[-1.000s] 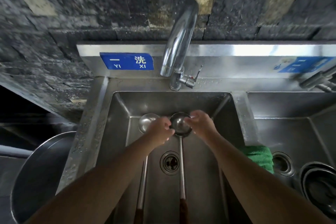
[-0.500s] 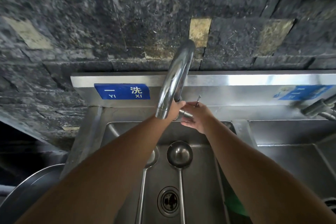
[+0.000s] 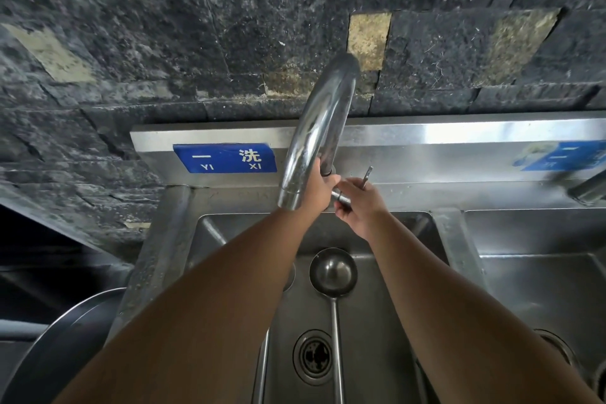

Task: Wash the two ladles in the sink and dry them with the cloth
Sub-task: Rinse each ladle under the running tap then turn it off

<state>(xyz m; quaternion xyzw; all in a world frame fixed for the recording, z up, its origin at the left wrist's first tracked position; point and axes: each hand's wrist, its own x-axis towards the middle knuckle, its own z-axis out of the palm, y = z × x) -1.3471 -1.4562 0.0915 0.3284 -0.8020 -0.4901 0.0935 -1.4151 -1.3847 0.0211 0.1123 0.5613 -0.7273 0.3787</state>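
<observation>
Left hand (image 3: 316, 190) gripping faucet spout (image 3: 316, 138); right hand (image 3: 359, 203) closing around valve lever (image 3: 366, 175). No water running. Ladle (image 3: 333, 272) lying in sink (image 3: 387, 321), bowl far, second ladle (image 3: 262, 367) mostly hidden. Steel: rigid, likely slippery wet; grasp mid-handle.

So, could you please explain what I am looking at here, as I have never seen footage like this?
There is no machine: a person wears a camera on the head, looking down at their own bare arms. Below is a steel sink with two ladles; one ladle lies bowl-up by the drain, the other ladle is mostly hidden under the left arm. The left hand grips the tap near its base; the right hand holds the tap's lever. No water runs yet.
</observation>
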